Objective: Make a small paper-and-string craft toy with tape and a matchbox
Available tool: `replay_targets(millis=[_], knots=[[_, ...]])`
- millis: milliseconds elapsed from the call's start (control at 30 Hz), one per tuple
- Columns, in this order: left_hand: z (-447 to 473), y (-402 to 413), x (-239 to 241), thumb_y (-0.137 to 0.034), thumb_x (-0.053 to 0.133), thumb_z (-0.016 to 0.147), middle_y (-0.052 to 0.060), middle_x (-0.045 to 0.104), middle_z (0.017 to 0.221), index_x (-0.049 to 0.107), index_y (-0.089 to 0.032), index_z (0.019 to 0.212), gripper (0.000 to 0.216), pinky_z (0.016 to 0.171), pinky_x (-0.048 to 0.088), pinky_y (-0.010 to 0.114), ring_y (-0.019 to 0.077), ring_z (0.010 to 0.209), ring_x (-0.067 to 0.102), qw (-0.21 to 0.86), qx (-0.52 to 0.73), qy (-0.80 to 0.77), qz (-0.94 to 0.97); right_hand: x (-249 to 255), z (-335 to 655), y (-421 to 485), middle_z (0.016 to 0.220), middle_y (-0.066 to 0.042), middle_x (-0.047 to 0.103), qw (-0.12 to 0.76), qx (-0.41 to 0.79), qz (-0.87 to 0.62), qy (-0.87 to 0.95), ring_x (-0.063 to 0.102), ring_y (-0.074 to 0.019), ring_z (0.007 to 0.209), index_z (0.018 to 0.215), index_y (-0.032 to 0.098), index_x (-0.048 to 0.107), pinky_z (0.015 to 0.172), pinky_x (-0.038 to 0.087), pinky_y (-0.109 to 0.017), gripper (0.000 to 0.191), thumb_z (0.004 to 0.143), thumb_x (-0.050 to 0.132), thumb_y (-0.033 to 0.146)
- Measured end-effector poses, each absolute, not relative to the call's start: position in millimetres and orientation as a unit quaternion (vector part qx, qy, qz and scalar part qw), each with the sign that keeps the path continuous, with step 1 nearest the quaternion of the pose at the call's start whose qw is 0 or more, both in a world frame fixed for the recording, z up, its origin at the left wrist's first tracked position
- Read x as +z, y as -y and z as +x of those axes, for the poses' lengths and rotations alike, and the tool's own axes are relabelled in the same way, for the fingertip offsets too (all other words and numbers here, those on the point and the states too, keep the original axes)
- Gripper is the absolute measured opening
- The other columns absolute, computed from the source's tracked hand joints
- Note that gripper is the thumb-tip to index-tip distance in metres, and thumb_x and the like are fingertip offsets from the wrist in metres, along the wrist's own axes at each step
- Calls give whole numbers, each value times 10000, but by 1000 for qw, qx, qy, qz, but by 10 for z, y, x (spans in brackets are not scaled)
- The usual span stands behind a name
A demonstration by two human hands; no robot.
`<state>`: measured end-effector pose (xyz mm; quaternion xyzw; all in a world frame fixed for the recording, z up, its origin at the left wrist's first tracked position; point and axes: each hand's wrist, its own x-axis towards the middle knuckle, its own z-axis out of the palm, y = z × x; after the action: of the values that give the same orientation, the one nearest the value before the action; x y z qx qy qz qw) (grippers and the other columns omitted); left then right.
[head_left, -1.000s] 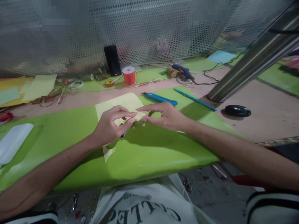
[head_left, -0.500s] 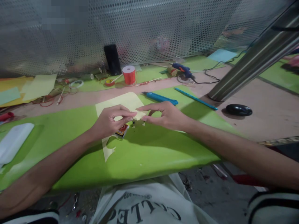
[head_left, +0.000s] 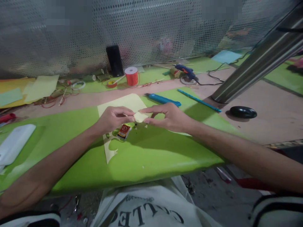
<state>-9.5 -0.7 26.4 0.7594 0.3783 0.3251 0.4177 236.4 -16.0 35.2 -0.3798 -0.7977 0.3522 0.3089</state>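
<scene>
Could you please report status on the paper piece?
Left hand, right hand: both holding small yellow paper piece. Piece: between the hands. Red-labelled pack near left hand.

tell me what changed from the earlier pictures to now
The left hand has shifted slightly up and left in the view, uncovering the small red-and-black packet it mostly hid. More of the small yellow paper piece shows. Nothing was visibly let go: both hands still hold the piece. The right hand, blue cutter and blue stick stayed put.

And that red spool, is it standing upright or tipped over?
Upright: the red spool stands with its white round end facing up.
</scene>
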Motion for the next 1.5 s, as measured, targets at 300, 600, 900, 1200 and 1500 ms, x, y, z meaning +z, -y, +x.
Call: replay_targets(millis=[300, 600, 900, 1200, 1500], knots=[[-73, 139, 360, -296, 700, 864, 74, 787, 992, 813, -259, 921, 132, 761, 599, 321, 195, 887, 725, 199, 338, -315, 864, 369, 2378, 176, 1109, -73, 757, 299, 339, -380, 807, 724, -228, 924, 1181, 155, 754, 774, 581, -295, 465, 817, 695, 437], [-122, -10, 400, -303, 796, 783, 57, 796, 899, 816, -263, 864, 93, 716, 589, 292, 183, 819, 722, 292, 311, -322, 845, 383, 2399, 165, 1214, -101, 716, 268, 286, -359, 847, 717, -263, 1005, 1259, 124, 712, 880, 560, -331, 555, 842, 641, 484], [-122, -96, 363, -410, 838, 727, 67, 791, 908, 786, -195, 1035, 379, 672, 589, 274, 169, 746, 721, 360, 307, -353, 807, 395, 2399, 145, 1282, -94, 680, 254, 278, -365, 852, 714, -262, 1049, 1284, 145, 699, 902, 557, -321, 551, 869, 608, 495], [-83, 44, 379, -370, 735, 836, 74, 792, 936, 807, -198, 903, 198, 677, 594, 274, 176, 787, 728, 288, 307, -335, 843, 427, 2385, 155, 1246, -60, 699, 256, 329, -390, 821, 688, -285, 1120, 1251, 186, 723, 919, 569, -331, 514, 832, 666, 478], [-29, 278, 405, -363, 664, 869, 106, 792, 916, 773, -115, 993, 298, 629, 584, 263, 170, 712, 714, 148, 320, -346, 870, 422, 2378, 163, 1206, -64, 718, 272, 347, -380, 813, 708, -273, 1063, 1225, 176, 738, 872, 585, -323, 476, 838, 673, 445]])
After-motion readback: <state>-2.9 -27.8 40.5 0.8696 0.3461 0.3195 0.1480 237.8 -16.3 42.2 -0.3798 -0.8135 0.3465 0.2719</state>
